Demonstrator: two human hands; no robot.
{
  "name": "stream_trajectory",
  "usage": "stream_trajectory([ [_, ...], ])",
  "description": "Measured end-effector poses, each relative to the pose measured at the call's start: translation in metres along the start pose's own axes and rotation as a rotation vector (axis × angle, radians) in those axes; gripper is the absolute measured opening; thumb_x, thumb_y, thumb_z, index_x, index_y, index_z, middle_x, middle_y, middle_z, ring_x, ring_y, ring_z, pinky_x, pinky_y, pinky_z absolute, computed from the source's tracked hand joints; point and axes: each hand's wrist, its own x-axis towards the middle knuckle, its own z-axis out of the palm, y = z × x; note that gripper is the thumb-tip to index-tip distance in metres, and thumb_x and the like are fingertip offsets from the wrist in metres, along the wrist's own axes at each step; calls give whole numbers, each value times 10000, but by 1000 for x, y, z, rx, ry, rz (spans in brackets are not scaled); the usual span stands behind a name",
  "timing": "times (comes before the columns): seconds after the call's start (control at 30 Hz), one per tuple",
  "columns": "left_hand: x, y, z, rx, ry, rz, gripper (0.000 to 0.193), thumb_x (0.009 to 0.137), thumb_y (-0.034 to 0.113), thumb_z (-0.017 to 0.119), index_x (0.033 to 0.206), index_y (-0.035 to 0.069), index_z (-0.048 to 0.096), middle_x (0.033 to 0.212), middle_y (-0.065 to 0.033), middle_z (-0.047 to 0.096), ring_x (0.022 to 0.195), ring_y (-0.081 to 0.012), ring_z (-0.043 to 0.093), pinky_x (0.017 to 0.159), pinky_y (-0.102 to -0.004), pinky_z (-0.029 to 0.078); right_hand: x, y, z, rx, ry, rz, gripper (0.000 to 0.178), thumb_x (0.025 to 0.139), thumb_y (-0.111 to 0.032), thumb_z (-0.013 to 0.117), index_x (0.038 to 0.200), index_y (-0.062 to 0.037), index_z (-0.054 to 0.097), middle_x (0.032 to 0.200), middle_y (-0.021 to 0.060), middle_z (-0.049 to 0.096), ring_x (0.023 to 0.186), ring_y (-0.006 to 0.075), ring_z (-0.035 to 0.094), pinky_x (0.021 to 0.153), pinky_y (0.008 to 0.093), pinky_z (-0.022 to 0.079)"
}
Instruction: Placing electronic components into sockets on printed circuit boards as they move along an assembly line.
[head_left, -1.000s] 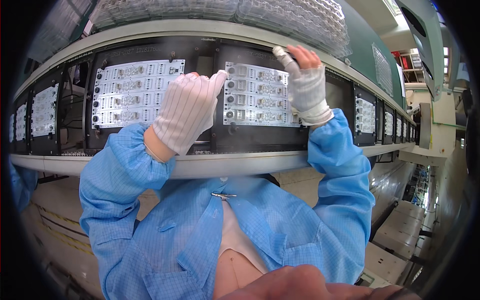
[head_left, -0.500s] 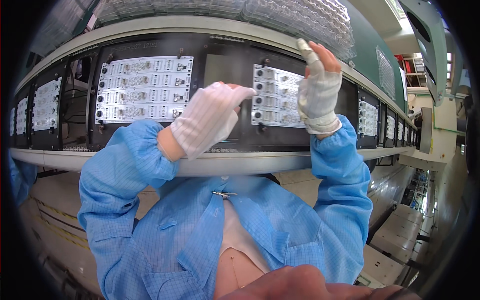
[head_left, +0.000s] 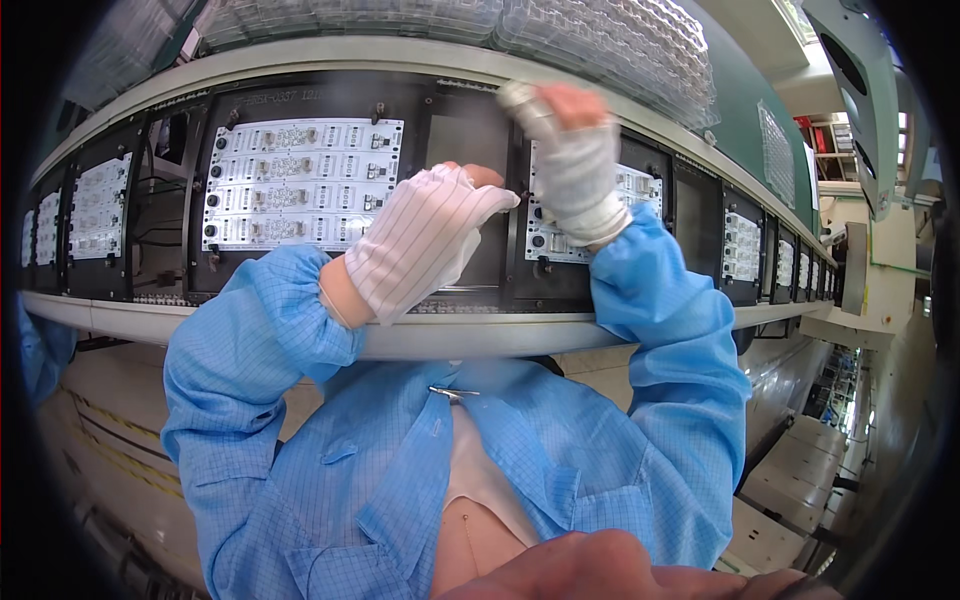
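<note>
My left hand (head_left: 425, 235), in a white striped glove with bare fingertips, hangs between two black frames of circuit boards. Its fingers are curled together, and their undersides are hidden. Its nearest digit points at the left edge of the right-hand white board panel (head_left: 645, 185). Above that panel is my right hand (head_left: 575, 160), gloved in white with covered and bare fingertips; motion smears its fingers, so its grip cannot be read. The glove hides much of the panel. To the left lies another white board panel (head_left: 290, 185), its strips carrying small parts, held by black pins.
The black carriers sit in a conveyor with a pale front rail (head_left: 470, 335). More board panels (head_left: 98, 205) line up at the left, and others (head_left: 741, 245) at the right. Stacked clear plastic trays (head_left: 610, 50) stand behind the back rail. A pale machine housing (head_left: 850, 90) rises at the far right.
My right hand has swung left, from the right part of the panel to over its upper left, and is now blurred. The left hand stays nearly in place. The boards sit slightly further right in view.
</note>
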Motion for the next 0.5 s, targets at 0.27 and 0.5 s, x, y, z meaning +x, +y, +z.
stream_trajectory([
  [0.27,-1,-1,0,93,57,98,410,723,4,654,1131,41,641,1084,-129,641,871,-296,611,791,-397,521,23,22,7,-45,195,82,661,729,51,600,1359,-151,596,1248,80,599,1159,292,566,981,442,462],
  [0.5,-7,-3,-2,51,-36,25,465,720,-40,665,1175,56,648,1137,-132,667,999,-315,628,901,-404,512,26,34,24,16,190,20,647,734,75,588,1334,-167,628,1244,70,587,1160,275,538,974,431,458],
])
